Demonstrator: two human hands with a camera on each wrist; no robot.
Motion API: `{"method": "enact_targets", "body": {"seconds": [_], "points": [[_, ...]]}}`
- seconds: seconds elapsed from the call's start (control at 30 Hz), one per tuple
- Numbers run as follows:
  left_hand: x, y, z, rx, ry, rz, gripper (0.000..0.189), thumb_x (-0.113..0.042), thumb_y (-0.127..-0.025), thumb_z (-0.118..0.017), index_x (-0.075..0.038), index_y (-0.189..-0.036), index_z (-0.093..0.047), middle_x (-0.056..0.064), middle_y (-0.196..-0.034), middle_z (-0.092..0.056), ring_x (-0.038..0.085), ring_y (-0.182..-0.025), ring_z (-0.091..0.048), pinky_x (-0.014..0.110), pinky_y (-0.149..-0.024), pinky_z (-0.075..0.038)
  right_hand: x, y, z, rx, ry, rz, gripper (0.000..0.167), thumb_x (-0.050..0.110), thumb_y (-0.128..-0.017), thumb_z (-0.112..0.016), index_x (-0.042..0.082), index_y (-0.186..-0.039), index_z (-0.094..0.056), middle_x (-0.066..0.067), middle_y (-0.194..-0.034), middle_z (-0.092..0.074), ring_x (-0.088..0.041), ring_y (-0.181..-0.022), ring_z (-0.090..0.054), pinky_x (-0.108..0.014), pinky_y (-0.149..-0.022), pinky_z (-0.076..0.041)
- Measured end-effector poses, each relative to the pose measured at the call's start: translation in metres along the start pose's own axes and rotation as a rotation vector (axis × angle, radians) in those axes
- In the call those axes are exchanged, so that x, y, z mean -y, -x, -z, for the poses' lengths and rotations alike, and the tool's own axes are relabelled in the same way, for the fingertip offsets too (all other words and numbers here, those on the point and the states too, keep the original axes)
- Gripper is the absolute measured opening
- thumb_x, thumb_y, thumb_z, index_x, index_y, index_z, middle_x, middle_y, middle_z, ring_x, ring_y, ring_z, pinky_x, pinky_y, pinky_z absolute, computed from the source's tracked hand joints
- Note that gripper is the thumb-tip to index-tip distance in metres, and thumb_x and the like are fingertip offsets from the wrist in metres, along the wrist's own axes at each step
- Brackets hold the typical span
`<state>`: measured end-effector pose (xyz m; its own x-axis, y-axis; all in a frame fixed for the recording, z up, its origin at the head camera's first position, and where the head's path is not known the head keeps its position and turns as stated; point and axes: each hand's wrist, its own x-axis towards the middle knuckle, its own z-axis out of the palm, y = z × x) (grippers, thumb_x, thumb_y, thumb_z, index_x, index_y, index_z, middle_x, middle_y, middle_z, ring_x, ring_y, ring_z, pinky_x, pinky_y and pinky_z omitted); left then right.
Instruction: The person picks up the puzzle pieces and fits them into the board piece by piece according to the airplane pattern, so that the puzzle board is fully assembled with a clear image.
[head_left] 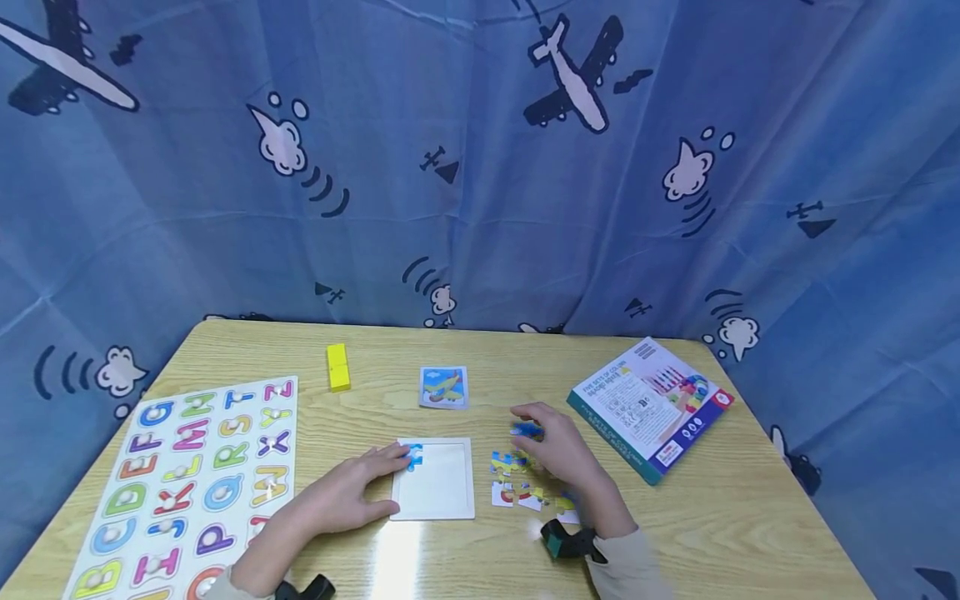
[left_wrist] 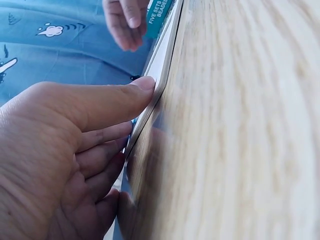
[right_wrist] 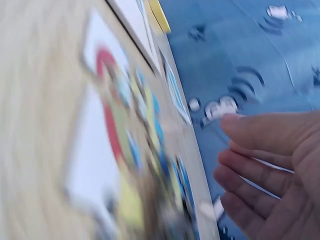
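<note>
My left hand (head_left: 341,496) rests at the left side of a white square puzzle tray (head_left: 442,492). Its fingertips touch a blue puzzle piece (head_left: 416,455) in the tray's upper left corner, while the thumb lies on the lower left rim. Over on the right, my right hand (head_left: 558,450) hovers above loose puzzle pieces (head_left: 502,493), its thumb and fingers apart. A blue piece (head_left: 527,429) shows between thumb and forefinger in the head view, but the right wrist view shows nothing held. The palm hides some pieces.
Behind the tray lies a small airplane picture card (head_left: 443,387). Yellow blocks (head_left: 338,367) stand farther left. An alphabet peg board (head_left: 187,467) covers the table's left side, and a bead-set box (head_left: 648,408) lies at the right. A blue curtain (head_left: 480,167) hangs behind the table.
</note>
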<state>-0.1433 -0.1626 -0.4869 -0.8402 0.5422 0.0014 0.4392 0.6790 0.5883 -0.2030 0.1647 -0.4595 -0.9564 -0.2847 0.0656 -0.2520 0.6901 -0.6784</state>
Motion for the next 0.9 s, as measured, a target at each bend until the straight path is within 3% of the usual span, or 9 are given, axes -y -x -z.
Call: {"method": "enact_targets", "body": {"seconds": [0.17,0.3,0.53,0.9], "points": [[0.0,0.0,0.0,0.003,-0.002,0.0,0.059,-0.033,-0.086,-0.068,-0.011,-0.138,-0.051,0.003,-0.15,-0.04,0.028,-0.139,-0.035,0.048,-0.113,-0.031,-0.021,0.003,0.015,0.053,-0.067,-0.024,0.042,0.013,-0.088,-0.067,0.009,-0.129,-0.058,-0.006,-0.128,-0.059,-0.031,-0.118,-0.056,-0.048,-0.096,-0.049],[0.001,0.0,0.0,0.004,-0.002,-0.001,0.059,-0.033,-0.086,-0.069,-0.011,-0.138,-0.051,0.003,-0.15,-0.04,0.027,-0.139,-0.035,0.047,-0.113,-0.031,-0.03,0.001,0.015,0.065,-0.05,-0.019,0.039,0.014,-0.089,-0.066,0.009,-0.126,-0.06,-0.006,-0.126,-0.061,-0.03,-0.118,-0.056,-0.047,-0.098,-0.048],[0.0,0.0,0.001,0.001,-0.005,-0.004,0.059,-0.033,-0.086,-0.069,-0.01,-0.137,-0.051,0.002,-0.15,-0.04,0.026,-0.139,-0.035,0.047,-0.114,-0.031,-0.034,-0.003,0.008,0.03,0.028,-0.009,0.033,0.012,-0.088,-0.066,0.009,-0.121,-0.064,-0.009,-0.124,-0.061,-0.03,-0.12,-0.054,-0.048,-0.101,-0.045],[0.0,0.001,0.002,0.003,0.003,-0.001,0.059,-0.032,-0.086,-0.069,-0.01,-0.137,-0.052,0.002,-0.149,-0.041,0.025,-0.139,-0.034,0.046,-0.114,-0.03,-0.034,-0.004,0.002,-0.001,0.087,-0.009,0.029,0.007,-0.087,-0.066,0.007,-0.116,-0.066,-0.009,-0.115,-0.06,-0.028,-0.11,-0.057,-0.047,-0.094,-0.049]]}}
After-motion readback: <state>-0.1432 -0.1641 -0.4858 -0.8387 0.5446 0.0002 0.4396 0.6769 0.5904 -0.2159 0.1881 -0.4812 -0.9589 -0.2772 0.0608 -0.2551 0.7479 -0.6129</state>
